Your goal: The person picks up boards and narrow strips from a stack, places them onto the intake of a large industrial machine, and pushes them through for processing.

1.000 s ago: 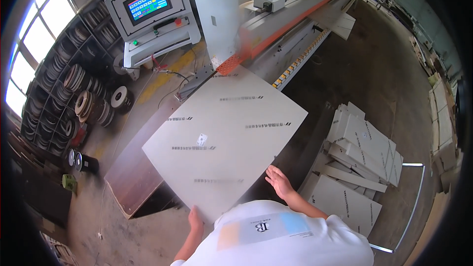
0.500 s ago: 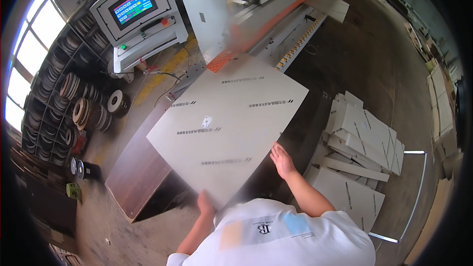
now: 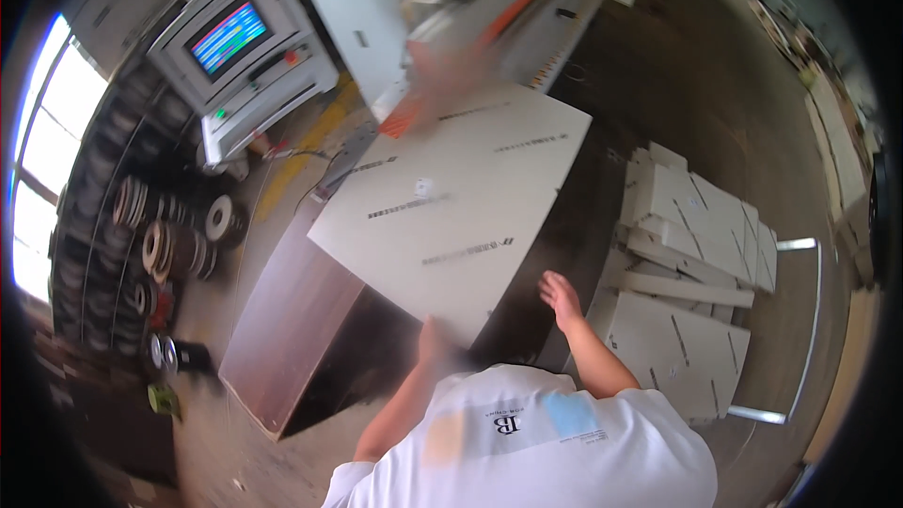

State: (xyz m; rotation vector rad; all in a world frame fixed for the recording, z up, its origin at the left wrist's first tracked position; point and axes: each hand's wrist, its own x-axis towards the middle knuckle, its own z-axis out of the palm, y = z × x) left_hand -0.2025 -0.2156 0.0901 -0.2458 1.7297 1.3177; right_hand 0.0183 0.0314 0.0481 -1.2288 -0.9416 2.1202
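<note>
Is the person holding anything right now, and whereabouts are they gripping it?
The left hand touches the near edge of the large white panel; blur hides any grip. The right hand is open, off the panel.

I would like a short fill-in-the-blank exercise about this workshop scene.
1. The left hand touches the near edge of the large white rectangular ____.
2. The right hand is off that sheet and holds ____.
3. The stack of white boards lies on the person's ____ side.

Missing words: panel; nothing; right
</note>
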